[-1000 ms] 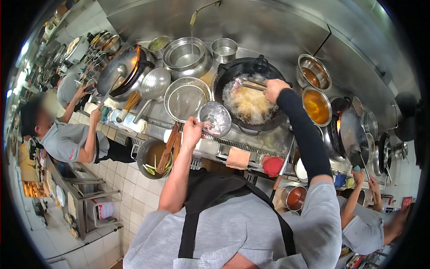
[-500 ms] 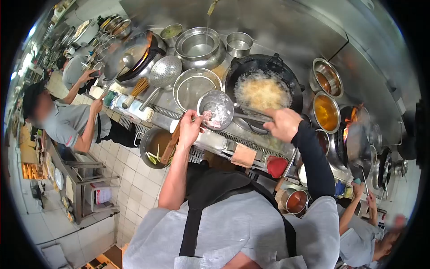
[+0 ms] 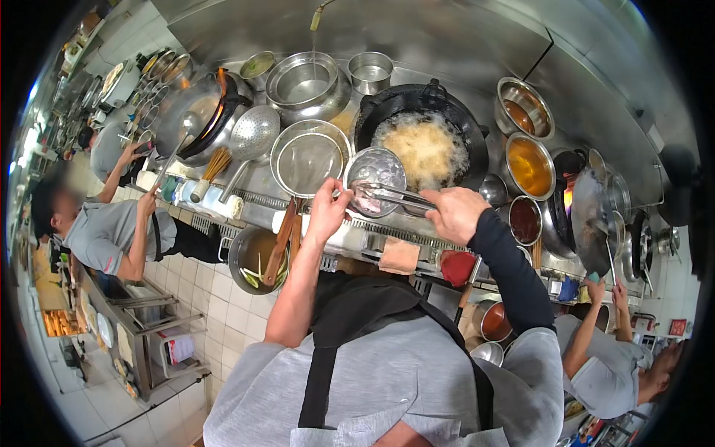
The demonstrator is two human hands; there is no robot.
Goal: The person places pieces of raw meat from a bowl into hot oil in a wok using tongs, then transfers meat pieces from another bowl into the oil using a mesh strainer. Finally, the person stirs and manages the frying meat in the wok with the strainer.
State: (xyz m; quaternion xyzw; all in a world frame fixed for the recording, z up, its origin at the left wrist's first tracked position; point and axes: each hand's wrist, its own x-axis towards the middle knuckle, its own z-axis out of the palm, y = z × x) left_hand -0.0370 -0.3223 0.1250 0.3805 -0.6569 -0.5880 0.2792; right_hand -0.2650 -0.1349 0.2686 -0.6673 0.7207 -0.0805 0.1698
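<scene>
My left hand [image 3: 328, 210] pinches the near-left rim of a small metal bowl [image 3: 381, 162]. Pale, white-dusted pieces [image 3: 365, 201] lie in the bowl, too small to name. My right hand [image 3: 456, 216] is closed around metal tongs [image 3: 402, 197], whose tips reach into the bowl at those pieces. Just beyond the bowl, a black wok [image 3: 468, 112] holds bubbling oil with golden food [image 3: 421, 145] frying in it. A round wire strainer [image 3: 310, 154] rests on a pot to the left of the bowl.
A perforated skimmer [image 3: 255, 132] and a bamboo brush [image 3: 214, 164] lie left on the counter. Bowls of amber liquid [image 3: 530, 167] and dark sauce [image 3: 526, 220] stand right, near a ladle [image 3: 493, 190]. A pot [image 3: 249, 246] sits lower left. Co-workers [image 3: 112, 231] cook at flaming woks on both sides.
The tongs have come down from the bowl's right edge into the bowl, at the pale pieces. My right hand has moved back from the wok. The view has turned slightly.
</scene>
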